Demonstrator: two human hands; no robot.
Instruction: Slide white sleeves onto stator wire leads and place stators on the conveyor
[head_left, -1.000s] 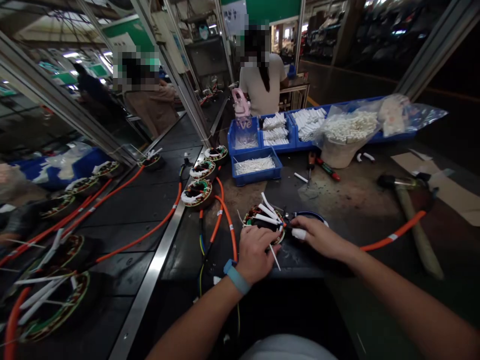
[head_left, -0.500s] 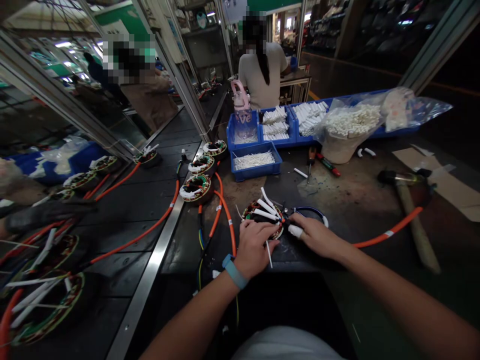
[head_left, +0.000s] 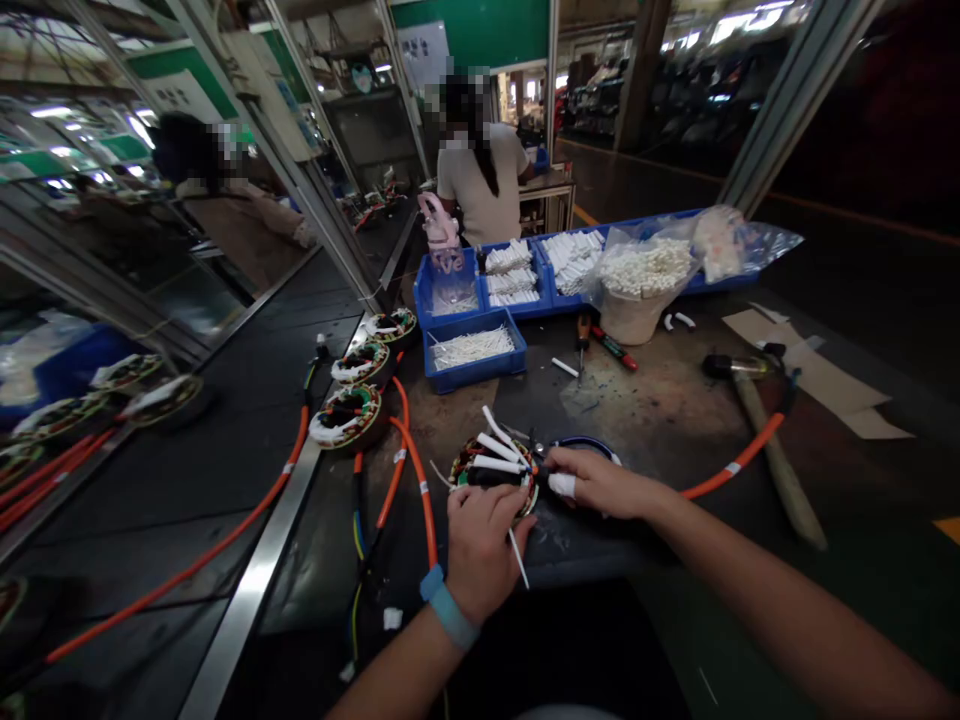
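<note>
Brown-and-green ring (head_left: 464,465), fanned white tubes (head_left: 498,447)

Green, brown and cream are mixed in the wound stator (head_left: 458,467), which is crossed by white sleeves (head_left: 496,465). Light blue is shown by the wristband (head_left: 454,612) and white by the finger wrap (head_left: 562,486), while the orange cables (head_left: 759,444) are banded with white. The stick tray (head_left: 480,373) is coloured solid blue, the handled bottle (head_left: 439,232) pink, and the hammer handle (head_left: 780,465) dull tan.

Hammer (head_left: 784,482) near bench's (head_left: 660,400) right edge. Cardboard (head_left: 832,376), far right corner. Pink bottle (head_left: 439,228), far left corner. Screwdriver (head_left: 583,330) beside marker (head_left: 615,349), toward far edge.
</note>
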